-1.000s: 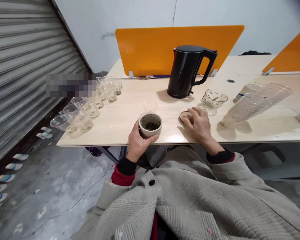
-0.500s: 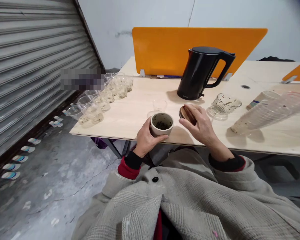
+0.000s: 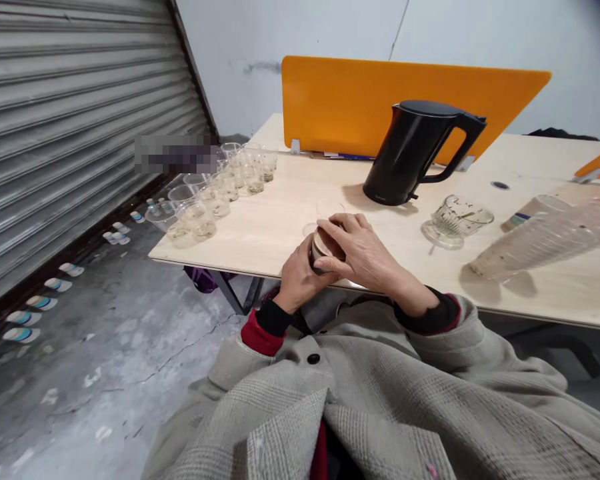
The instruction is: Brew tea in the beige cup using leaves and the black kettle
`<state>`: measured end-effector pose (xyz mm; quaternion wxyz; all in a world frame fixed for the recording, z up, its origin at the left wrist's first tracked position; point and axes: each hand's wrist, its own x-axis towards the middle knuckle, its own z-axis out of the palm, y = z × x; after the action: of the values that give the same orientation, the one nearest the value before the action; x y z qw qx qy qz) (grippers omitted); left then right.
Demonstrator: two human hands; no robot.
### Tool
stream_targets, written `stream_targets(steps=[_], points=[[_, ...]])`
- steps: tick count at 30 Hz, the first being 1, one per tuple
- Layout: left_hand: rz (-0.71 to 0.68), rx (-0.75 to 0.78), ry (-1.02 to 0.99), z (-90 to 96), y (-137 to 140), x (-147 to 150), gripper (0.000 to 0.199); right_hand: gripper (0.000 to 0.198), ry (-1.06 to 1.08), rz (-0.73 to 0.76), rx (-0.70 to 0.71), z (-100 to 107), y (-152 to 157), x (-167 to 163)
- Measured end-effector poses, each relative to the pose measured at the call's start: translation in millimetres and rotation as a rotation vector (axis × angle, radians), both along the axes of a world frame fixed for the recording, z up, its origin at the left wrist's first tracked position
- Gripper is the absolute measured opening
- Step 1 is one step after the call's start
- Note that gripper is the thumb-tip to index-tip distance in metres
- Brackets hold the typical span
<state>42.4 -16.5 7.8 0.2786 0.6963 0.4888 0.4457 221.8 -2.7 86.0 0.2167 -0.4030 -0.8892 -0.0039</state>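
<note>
Two hands work at the near edge of one desk [image 3: 280,200]. The left hand [image 3: 301,277] is curled around the side of one cup [image 3: 316,255], which is upright in front of the person. The right hand [image 3: 364,252] grips one round brown lid [image 3: 329,243] between thumb and fingers, over the cup's mouth; whether the lid is seated cannot be told.

One clear cup [image 3: 331,208], partly hidden, stands just beyond the hands. Located to the right: one black kettle [image 3: 405,157], one glass dish [image 3: 457,220] with dark flecks, one tilted stack of clear cups [image 3: 540,241] and one paper cup [image 3: 535,212] beside the stack. At the left end stand more than ten clear plastic cups [image 3: 203,220]; overlap prevents an exact count. Two orange panels [image 3: 350,107] are visible, one only in part.
</note>
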Motion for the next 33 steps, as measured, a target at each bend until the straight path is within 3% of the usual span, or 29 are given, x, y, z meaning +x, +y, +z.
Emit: stream_targets(steps=[7,17,22,27,33], points=[[-0.015,0.055,0.009,-9.5,3.7,-1.4,0.102,0.08,-0.086,0.009,-0.045,1.7,-3.5,0.9],[-0.095,0.116,0.126,-16.7,8.7,-12.8,0.115,0.074,0.147,0.007,-0.076,-17.1,0.9,16.9],[-0.158,0.176,0.187,-15.4,8.0,-14.9,0.098,0.069,0.22,-0.198,0.031,0.1,7.6,58.6],[-0.158,0.215,0.222,-17.0,8.3,-13.8,0.089,0.073,0.246,-0.402,0.177,18.7,56.0,87.4],[-0.176,0.213,0.312,-18.4,8.1,-12.2,0.07,0.082,0.246,-0.422,0.159,5.4,146.9,74.1]])
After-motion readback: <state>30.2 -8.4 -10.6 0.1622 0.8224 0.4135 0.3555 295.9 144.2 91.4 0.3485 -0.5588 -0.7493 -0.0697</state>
